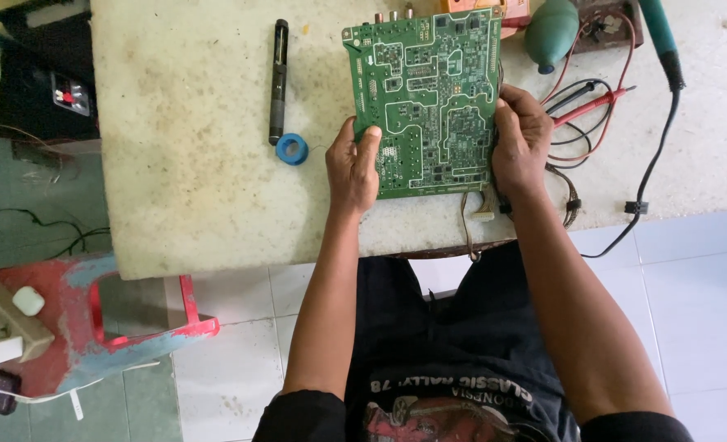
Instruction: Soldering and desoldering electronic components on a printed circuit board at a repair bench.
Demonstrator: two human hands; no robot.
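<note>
The pale, stained tabletop (pixel 191 164) fills the upper half of the frame, its near edge running across the middle. On it, upper centre, lies the green circuit board (pixel 425 102), solder side up, roughly square to the edge and held from both sides.

The left hand (pixel 353 168) sits at the board's lower left corner, thumb lying over the top face and the other fingers tucked under the edge, so it is closed in a pinch on the board. The right hand (pixel 520 141) clasps the right edge in the same way, thumb on top, fingers curled beneath.

To handle the board well here, my judgement is that the grip should stay on the bare margins as it does now, thumbs off the dense patches of small parts near the centre, and both hands should bear evenly so the board does not flex. The loose white connector and wires (pixel 479 214) hanging off the bottom edge could snag on the tabletop's rim if the board is lifted or turned, so they want watching.

Right of the board lie red and black probe leads (pixel 592 102) and a teal-handled iron (pixel 662 41) with its black cord, close to the right wrist. A green rubber bulb (pixel 550 33) rests at the top. Left of the board lie a black pen-shaped tool (pixel 279 82) and, smallest, a blue spool (pixel 291 149).
</note>
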